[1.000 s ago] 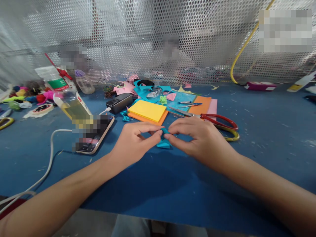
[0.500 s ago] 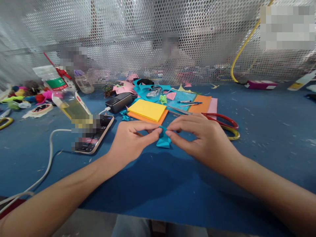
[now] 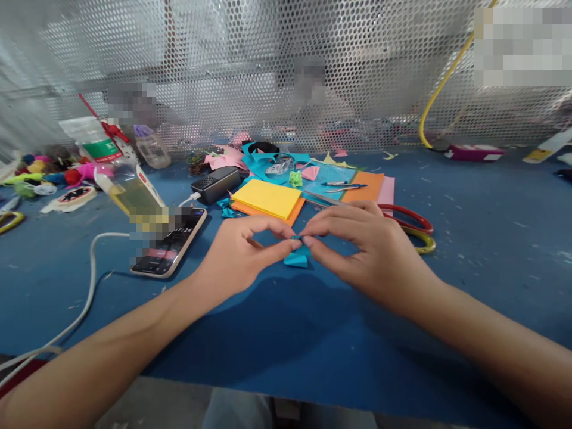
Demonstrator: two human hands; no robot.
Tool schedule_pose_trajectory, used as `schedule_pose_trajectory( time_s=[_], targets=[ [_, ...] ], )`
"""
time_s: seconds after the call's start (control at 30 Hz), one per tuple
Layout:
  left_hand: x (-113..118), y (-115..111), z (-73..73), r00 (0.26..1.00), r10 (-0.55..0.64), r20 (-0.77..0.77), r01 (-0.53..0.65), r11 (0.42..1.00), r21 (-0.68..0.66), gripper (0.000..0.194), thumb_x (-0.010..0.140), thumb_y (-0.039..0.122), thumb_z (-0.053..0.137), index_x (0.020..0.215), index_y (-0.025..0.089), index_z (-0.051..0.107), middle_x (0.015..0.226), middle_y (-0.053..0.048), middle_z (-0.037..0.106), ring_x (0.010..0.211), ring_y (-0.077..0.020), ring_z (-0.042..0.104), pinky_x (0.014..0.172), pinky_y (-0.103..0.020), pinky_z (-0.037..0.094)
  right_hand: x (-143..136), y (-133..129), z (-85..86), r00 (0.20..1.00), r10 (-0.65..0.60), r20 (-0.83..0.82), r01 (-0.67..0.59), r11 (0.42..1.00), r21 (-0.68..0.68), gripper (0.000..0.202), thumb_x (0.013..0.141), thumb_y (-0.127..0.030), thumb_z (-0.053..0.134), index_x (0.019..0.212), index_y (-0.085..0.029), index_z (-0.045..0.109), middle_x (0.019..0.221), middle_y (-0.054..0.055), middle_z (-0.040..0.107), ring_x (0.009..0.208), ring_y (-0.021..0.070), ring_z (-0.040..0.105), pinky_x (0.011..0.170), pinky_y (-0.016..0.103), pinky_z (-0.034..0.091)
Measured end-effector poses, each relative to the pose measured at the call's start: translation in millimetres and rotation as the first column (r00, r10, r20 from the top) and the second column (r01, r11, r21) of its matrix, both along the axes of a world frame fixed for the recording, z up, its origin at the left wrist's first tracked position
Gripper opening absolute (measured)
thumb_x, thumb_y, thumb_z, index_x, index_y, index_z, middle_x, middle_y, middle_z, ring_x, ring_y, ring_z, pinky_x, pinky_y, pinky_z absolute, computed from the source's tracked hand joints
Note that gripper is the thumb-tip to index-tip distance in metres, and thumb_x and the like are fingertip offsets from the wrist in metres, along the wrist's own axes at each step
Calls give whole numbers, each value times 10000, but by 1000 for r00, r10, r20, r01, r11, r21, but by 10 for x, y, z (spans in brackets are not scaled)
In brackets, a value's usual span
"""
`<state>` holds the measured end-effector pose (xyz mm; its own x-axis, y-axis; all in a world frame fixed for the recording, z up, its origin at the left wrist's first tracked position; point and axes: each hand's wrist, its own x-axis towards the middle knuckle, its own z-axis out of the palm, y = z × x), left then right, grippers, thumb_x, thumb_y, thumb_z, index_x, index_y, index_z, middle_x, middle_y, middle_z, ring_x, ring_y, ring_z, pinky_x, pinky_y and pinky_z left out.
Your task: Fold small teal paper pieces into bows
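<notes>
Between my hands is a small folded piece of blue paper, its lower part showing beneath the fingertips. My left hand pinches its upper edge from the left between thumb and forefinger. From the other side, my right hand pinches the same edge, the two sets of fingertips nearly touching. Fingers cover most of the paper's top. Just beyond lies a stack of yellow paper on orange sheets. Scissors with red and yellow handles lie partly behind my right hand.
A phone with a white cable lies left, near a tilted bottle and a black box-shaped device. Paper scraps, pens and an orange sheet lie at the back, before a perforated metal screen.
The blue paper's top edge has been bent down or pinched together, so less of it shows. My fingertips have drawn closer together and slightly lower.
</notes>
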<state>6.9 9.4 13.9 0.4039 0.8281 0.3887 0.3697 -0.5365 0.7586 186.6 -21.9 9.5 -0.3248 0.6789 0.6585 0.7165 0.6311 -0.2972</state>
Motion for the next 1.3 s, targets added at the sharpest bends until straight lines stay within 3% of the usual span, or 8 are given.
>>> schedule_pose_trajectory(
  time_s=[0.13, 0.23, 0.6, 0.83, 1.0, 1.13, 1.3],
  targets=[
    [-8, 19, -26, 1000, -28, 4, 28, 999, -30, 122, 716, 211, 680, 830, 176, 710, 757, -8, 720, 613, -113, 647, 518, -171, 533, 4, 14, -17, 998, 8, 56, -10, 1000, 29, 80, 821, -185, 562, 763, -205, 613, 795, -25, 697, 805, 160, 635, 769, 351, 343],
    [-17, 30, -49, 998, -45, 37, 45, 999, -23, 103, 714, 180, 683, 807, 193, 727, 767, -5, 729, 656, -129, 668, 584, -193, 556, -3, 10, -21, 998, 4, 65, -6, 999, 38, 77, 827, -191, 562, 767, -202, 610, 794, -28, 692, 793, 156, 631, 766, 360, 324],
    [-52, 13, -74, 996, -12, -91, 38, 957, 288, 51, 664, 182, 729, 704, 180, 697, 661, 8, 669, 605, -91, 599, 532, -155, 523, -33, -23, -78, 997, 15, 70, -16, 1000, 15, 83, 846, -220, 547, 794, -224, 611, 844, -18, 668, 804, 166, 600, 806, 395, 275],
    [-22, 5, -57, 993, 2, -121, 20, 985, 174, 29, 717, 192, 674, 726, 177, 651, 713, 19, 663, 637, -88, 592, 514, -141, 494, -41, -21, -55, 992, -68, 104, 58, 994, 95, 92, 833, -204, 545, 759, -204, 601, 854, 4, 649, 798, 169, 597, 814, 390, 271],
    [-35, 6, -48, 986, -15, -164, 48, 979, 197, 66, 735, 138, 652, 740, 192, 690, 757, 15, 703, 688, -106, 627, 551, -173, 476, -45, -27, -86, 979, -82, 185, 46, 981, 189, 105, 857, -198, 523, 780, -201, 594, 855, 10, 652, 803, 179, 584, 825, 393, 259],
    [-51, 15, -47, 984, -11, -180, 65, 953, 295, 51, 683, 129, 710, 677, 174, 688, 677, 18, 692, 643, -101, 616, 588, -190, 469, -76, -61, -92, 976, -67, 206, 31, 984, 173, 148, 880, -201, 486, 777, -197, 591, 847, 1, 645, 787, 162, 571, 831, 389, 251],
    [-73, 29, -39, 967, -34, -253, 155, 866, 476, 113, 652, 191, 752, 628, 143, 653, 628, 1, 678, 633, -117, 606, 620, -217, 472, -106, -87, -91, 970, -47, 238, 20, 993, 115, 188, 901, -207, 435, 809, -198, 598, 868, 6, 640, 793, 160, 562, 803, 377, 270]
  ],
)
